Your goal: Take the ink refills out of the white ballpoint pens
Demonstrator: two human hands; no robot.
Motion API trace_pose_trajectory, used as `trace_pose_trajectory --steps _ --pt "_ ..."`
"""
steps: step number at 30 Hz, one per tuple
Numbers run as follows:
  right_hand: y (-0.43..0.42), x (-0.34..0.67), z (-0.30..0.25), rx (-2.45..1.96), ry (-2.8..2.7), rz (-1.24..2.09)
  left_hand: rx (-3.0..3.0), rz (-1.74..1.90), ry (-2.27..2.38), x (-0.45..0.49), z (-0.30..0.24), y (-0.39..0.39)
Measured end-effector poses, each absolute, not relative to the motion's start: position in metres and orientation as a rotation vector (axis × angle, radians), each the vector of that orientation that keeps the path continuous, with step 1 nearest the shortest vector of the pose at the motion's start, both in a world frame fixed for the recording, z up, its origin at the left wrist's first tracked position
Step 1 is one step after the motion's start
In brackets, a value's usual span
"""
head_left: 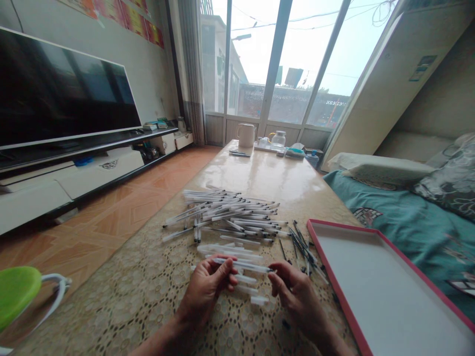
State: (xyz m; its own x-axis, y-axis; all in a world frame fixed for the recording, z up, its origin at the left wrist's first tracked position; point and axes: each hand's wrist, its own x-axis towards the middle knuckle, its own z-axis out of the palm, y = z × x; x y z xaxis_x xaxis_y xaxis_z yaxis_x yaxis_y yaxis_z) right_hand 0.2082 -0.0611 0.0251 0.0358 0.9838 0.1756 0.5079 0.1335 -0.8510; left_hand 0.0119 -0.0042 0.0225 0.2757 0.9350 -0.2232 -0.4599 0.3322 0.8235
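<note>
Between my two hands a pen (250, 267) with a translucent white barrel lies level above the table. My left hand (208, 287) is closed around its left end, thumb on top. The fingertips of my right hand (293, 287) pinch the dark tip at its right end. Just beyond and beneath it, several loose translucent pen barrels (230, 251) lie side by side. Farther off is a large heap of white pens (230, 212) with dark ends. Thin dark refills (302, 244) are scattered to the right, close to my right hand.
A shallow box lid (386, 287) with a pink-red rim lies at the right of the patterned table (148, 291). At the far end stand a kettle (245, 136) and a glass jug (278, 139). A green stool (18, 294) is at the left, a sofa (401, 212) at the right.
</note>
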Motion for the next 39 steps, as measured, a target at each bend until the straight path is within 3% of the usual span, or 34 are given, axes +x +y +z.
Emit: trace_pose_trajectory --steps 34,39 --pt "-0.0603 0.207 0.0203 -1.476 -1.616 0.7 0.735 1.055 0.792 0.0127 0.0217 -0.0038" --pt "-0.0598 0.206 0.0192 -1.443 -1.522 0.824 0.708 1.057 0.789 0.0128 0.0235 -0.0042"
